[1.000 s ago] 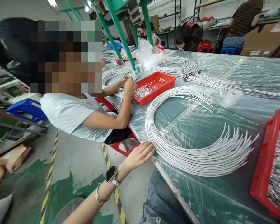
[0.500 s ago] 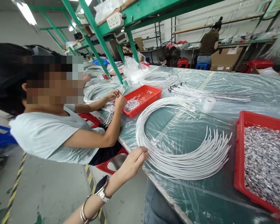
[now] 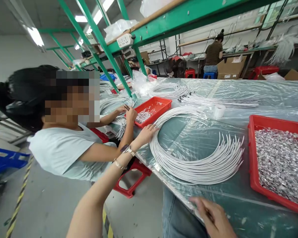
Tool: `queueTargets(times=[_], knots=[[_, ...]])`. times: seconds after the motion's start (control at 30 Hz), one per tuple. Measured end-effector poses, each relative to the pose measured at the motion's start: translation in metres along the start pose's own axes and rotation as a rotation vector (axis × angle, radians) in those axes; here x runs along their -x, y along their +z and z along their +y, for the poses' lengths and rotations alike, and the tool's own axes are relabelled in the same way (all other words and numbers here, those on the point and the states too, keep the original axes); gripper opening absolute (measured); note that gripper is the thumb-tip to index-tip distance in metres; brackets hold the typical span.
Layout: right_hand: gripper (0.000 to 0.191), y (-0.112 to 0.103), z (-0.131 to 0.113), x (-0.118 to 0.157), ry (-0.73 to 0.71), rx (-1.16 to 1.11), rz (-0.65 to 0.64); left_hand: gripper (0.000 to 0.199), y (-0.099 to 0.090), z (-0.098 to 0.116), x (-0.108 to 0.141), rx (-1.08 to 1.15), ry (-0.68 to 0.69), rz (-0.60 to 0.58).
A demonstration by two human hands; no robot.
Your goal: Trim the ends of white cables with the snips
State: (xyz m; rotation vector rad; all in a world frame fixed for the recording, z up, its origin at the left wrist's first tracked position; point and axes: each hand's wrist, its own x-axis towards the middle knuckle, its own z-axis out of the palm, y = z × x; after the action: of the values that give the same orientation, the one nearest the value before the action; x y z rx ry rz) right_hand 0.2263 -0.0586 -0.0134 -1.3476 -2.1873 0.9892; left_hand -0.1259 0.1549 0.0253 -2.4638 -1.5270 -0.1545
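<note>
From where I stand, the white cable coil (image 3: 188, 170) lies on the near part of the plastic-covered table (image 3: 275, 89), left of a red tray (image 3: 252, 152) full of shiny bits. The left hand (image 3: 147, 134) is at the coil's left edge, fingers loosely bent; I can't tell whether they grip any strands. The right hand (image 3: 212, 213), blurred at the table's near edge, has its fingers curled, perhaps around something dark; I can't be sure. I'd call this handling the coil; shifting it would call for closing the left fingers around the bundle.
</note>
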Motion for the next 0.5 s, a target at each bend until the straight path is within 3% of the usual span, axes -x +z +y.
queueTargets(times=[0.1, 0.3, 0.5], knots=[[0.057, 0.008, -0.008, -0.036, -0.006, 0.202, -0.036, 0.034, 0.006, -0.011, -0.019, -0.01, 0.122, -0.101], [0.026, 0.018, -0.022, -0.056, 0.051, 0.509, -0.047, 0.032, 0.003, -0.02, -0.012, -0.025, 0.282, -0.19], [0.018, 0.008, -0.017, -0.053, -0.004, 0.716, -0.108, 0.035, 0.006, -0.013, 0.011, -0.035, 0.224, -0.169]])
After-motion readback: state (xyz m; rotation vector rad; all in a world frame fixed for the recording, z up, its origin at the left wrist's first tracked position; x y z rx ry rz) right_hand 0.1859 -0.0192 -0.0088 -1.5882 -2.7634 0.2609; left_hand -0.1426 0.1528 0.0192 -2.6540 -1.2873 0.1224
